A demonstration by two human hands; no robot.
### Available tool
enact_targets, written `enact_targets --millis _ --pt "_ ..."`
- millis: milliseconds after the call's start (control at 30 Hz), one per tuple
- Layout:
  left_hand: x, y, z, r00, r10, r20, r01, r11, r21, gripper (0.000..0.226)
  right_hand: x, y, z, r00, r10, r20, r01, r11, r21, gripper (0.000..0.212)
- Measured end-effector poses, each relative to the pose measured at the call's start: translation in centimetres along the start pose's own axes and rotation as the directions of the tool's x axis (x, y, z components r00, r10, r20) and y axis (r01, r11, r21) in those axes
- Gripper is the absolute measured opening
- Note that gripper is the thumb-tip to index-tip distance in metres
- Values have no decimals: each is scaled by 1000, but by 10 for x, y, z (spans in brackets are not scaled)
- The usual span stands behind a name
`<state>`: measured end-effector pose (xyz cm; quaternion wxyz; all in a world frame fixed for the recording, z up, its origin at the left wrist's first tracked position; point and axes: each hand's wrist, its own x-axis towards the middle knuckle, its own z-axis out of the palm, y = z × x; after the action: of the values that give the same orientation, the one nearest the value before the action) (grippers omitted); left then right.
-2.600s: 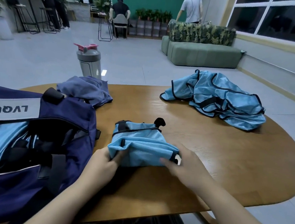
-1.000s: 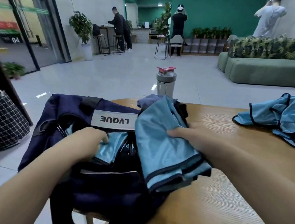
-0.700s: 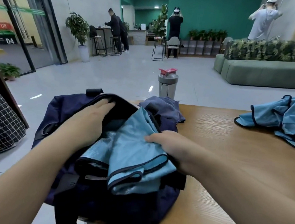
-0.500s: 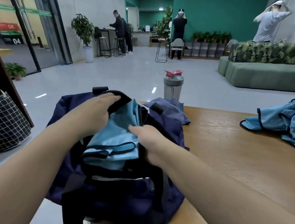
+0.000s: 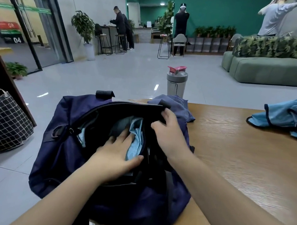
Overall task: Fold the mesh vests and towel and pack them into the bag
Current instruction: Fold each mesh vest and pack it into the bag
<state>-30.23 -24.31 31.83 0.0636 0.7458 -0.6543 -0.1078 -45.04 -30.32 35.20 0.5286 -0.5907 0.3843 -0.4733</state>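
Packing step here: my left hand lies flat, fingers straight, pressing the folded blue vest down inside the navy bag, while my right hand grips the bag's far rim to hold it open. I reckon next up is the loose vest pile across the table, which needs folding, plus the towel behind the bag.

Duffel bag: at the table's left end, overhanging its edge, mouth open. Folded mesh vest: inside the bag. Left hand: in the bag's mouth, fingers flat on the vest. Right hand: at the bag's far-right rim, holding it. Towel: on the table, touching the bag's far-right side. Shaker bottle: behind the towel. Unfolded mesh vests: on the table, far right, well apart from the bag. Checked basket: on the floor, left of the table.
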Motion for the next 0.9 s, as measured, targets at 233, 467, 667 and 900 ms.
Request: enact_targets --millis 233,467,667,900 --pt "-2 23 -12 993 -65 -101 94 943 321 73 -5 -3 -37 995 46 89 -44 999 -27 35" --pt "-11 113 13 638 307 -706 -279 947 159 38 -14 26 -87 999 -14 -41 12 999 -40 23" --pt "19 200 63 800 223 -557 -358 922 -145 72 -31 66 -172 958 -114 -265 12 933 -359 35" --pt "57 240 115 932 257 -257 -287 954 -86 80 -47 90 -288 863 -140 -486 -225 754 -617 52"
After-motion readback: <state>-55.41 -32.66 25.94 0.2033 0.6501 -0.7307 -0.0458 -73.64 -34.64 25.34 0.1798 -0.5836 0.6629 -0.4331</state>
